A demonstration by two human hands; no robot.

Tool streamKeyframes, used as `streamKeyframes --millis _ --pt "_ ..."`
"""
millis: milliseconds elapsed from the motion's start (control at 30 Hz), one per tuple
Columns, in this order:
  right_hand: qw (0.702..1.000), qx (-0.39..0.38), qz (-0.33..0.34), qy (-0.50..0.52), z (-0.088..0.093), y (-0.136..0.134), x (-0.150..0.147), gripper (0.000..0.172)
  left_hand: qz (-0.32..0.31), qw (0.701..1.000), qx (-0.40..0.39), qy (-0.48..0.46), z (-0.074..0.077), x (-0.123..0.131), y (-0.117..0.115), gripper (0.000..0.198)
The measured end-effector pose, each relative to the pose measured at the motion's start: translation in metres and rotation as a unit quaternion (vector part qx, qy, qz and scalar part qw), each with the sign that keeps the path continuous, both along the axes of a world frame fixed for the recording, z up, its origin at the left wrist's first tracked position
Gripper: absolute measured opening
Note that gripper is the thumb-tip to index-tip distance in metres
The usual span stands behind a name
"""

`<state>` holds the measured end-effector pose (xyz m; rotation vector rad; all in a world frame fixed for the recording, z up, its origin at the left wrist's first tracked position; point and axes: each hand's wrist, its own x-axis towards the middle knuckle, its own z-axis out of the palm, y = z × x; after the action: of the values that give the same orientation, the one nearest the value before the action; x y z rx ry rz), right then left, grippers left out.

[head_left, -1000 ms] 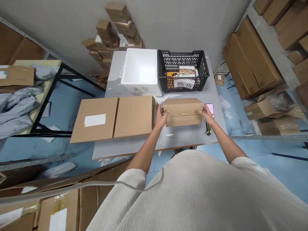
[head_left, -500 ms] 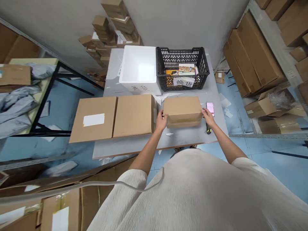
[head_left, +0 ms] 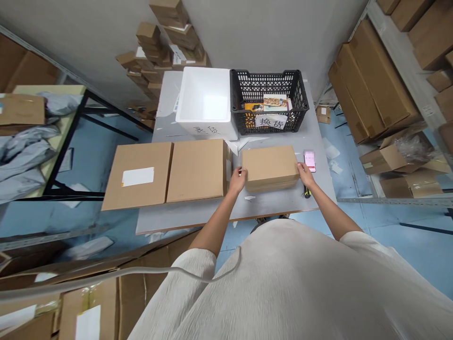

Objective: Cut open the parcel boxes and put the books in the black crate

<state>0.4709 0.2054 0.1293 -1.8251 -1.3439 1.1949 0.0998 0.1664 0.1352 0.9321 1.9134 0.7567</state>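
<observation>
A small closed cardboard box (head_left: 270, 166) lies flat on the grey table (head_left: 212, 212). My left hand (head_left: 238, 179) grips its left end and my right hand (head_left: 305, 173) grips its right end, fingers pressed to the sides. Just right of the box lies a phone with a pink screen (head_left: 309, 159), and a black and yellow utility knife (head_left: 306, 191) lies under my right wrist.
A large flat cardboard box (head_left: 166, 173) lies left of the small one, overhanging the table's left edge. Behind stand a white foam box (head_left: 205, 101) and a black plastic crate (head_left: 267, 100) holding packets. Cartons fill the shelves at right (head_left: 375, 85) and are stacked by the wall.
The small box was tipped up with its taped side facing me; it has been turned over and laid flat on the table, both hands staying on its ends.
</observation>
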Motion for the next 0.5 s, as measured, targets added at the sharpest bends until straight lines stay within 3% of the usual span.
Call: streamKeyframes --millis 267,367,500 --pt "0.995 -0.082 0.024 -0.053 -0.008 -0.016 0.002 0.069 -0.074 0.993 -0.087 0.031 -0.012 0.0 -0.009 0.044" --pt "0.997 -0.07 0.021 -0.004 -0.005 -0.007 -0.004 0.074 -0.059 0.997 -0.057 0.013 -0.013 0.003 0.003 0.054" --pt "0.995 -0.061 0.004 0.082 0.003 0.01 -0.017 0.095 -0.027 0.999 0.014 -0.04 -0.012 0.014 0.025 0.078"
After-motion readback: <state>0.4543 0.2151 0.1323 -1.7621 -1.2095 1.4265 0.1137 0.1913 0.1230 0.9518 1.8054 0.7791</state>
